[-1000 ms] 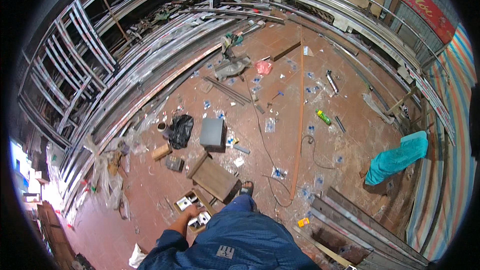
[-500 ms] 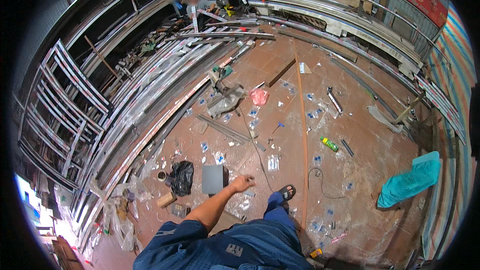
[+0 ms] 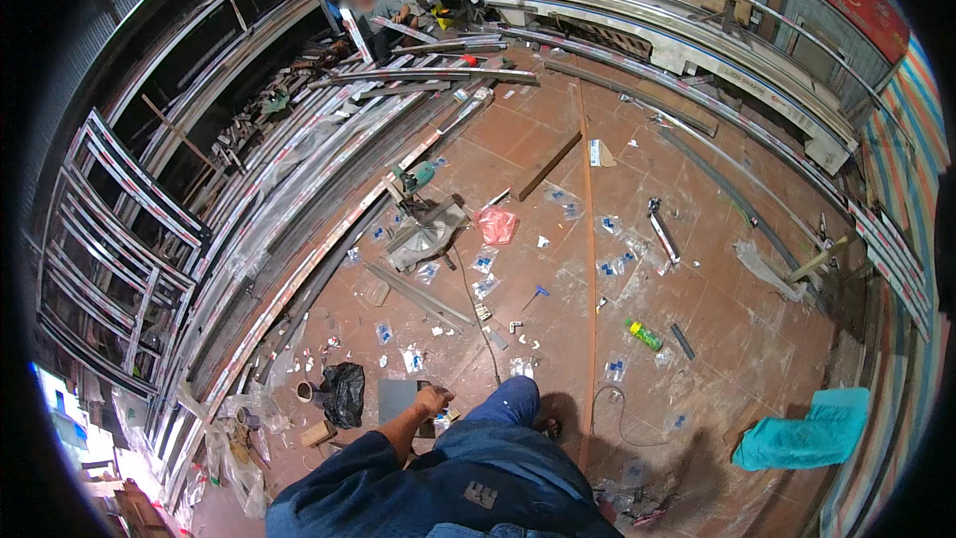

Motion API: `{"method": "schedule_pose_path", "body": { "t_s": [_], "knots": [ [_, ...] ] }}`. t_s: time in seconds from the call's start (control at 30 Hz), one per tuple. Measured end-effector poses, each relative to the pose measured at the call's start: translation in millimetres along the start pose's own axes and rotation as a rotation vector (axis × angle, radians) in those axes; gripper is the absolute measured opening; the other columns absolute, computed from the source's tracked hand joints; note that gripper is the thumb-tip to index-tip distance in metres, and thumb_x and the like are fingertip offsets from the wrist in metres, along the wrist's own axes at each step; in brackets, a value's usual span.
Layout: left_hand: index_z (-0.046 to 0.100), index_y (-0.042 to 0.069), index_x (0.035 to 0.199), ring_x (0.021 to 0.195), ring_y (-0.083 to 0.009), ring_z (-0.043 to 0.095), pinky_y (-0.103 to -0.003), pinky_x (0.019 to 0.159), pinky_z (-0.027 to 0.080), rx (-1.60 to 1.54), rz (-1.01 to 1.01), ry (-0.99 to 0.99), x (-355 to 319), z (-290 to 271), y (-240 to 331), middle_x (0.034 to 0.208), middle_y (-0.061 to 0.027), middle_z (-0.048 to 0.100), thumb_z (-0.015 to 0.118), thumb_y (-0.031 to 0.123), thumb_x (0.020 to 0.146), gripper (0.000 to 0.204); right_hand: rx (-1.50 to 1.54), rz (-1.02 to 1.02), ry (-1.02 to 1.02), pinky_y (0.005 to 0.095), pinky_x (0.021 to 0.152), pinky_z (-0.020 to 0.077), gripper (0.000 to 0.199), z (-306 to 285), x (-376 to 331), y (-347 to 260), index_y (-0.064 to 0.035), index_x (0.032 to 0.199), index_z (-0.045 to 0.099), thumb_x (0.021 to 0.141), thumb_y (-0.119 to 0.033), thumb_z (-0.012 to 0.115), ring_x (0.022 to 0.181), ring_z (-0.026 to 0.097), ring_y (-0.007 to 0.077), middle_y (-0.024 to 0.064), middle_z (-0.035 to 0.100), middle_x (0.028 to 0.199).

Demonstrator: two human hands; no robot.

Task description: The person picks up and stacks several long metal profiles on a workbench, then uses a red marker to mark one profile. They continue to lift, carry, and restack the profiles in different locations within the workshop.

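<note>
My left hand (image 3: 433, 401) hangs low in front of my body, its fingers loosely bent and a little apart, with nothing visible in them. Beneath and beside it is a grey flat-topped box (image 3: 396, 401) on the tiled floor, partly covered by my hand and forearm. A crumpled black plastic bag (image 3: 344, 394) lies just left of the box. My right hand does not show. Farther ahead, a miter saw (image 3: 423, 234) rests on the floor beside a pink plastic bag (image 3: 496, 225).
Long metal profiles (image 3: 329, 174) are stacked along the left. A wooden strip (image 3: 588, 239) runs down the middle. Small plastic packets, a green bottle (image 3: 645, 335) and a power cord (image 3: 470, 299) litter the floor. A teal cloth-covered object (image 3: 807, 428) lies right. Another person (image 3: 373, 15) is at the back.
My body has moved forward, and the floor things sit lower in view. My left hand has swung back toward my body and now overlaps the grey box's right side. The sandalled foot is now mostly hidden.
</note>
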State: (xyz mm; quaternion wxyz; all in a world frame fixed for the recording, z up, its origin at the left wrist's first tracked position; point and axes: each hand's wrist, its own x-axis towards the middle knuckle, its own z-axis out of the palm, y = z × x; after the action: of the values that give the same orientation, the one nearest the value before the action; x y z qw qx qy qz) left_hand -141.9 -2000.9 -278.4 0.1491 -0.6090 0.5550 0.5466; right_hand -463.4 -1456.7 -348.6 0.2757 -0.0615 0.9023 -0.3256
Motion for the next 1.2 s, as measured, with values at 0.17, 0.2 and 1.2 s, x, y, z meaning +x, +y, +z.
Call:
{"method": "schedule_pose_path", "body": {
  "t_s": [0.17,0.2,1.2],
  "knots": [
    [0.071,0.009,0.130,0.102,-0.0314,0.075,-0.045,0.086,0.061,0.517,0.389,-0.188,70,-1,64,0.117,-0.0143,0.077,0.062,0.039,0.098,0.045,0.126,0.083,0.022,0.0468,0.068,0.0588,0.044,-4,90,3,-0.0013,0.116,0.069,0.088,-0.035,0.077,0.083,0.074,0.0302,0.0132,0.076,0.097],
    [0.074,0.011,0.126,0.104,-0.0344,0.074,-0.046,0.089,0.059,0.623,0.565,-0.228,92,8,77,0.118,-0.0140,0.077,0.062,0.044,0.094,0.047,0.212,0.175,0.031,0.0483,0.073,0.0602,0.049,-8,109,9,-0.0017,0.121,0.069,0.088,-0.037,0.078,0.087,0.075,0.0312,0.0149,0.076,0.103],
    [0.073,0.017,0.122,0.092,-0.0288,0.073,-0.045,0.080,0.060,0.748,0.494,-0.196,280,68,463,0.102,-0.0109,0.075,0.067,0.033,0.098,0.029,1.054,0.698,0.143,0.0400,0.064,0.0599,0.037,-173,409,-251,-0.0087,0.127,0.064,0.100,-0.034,0.070,0.082,0.073,0.0283,0.0123,0.074,0.098]
  ]
}}
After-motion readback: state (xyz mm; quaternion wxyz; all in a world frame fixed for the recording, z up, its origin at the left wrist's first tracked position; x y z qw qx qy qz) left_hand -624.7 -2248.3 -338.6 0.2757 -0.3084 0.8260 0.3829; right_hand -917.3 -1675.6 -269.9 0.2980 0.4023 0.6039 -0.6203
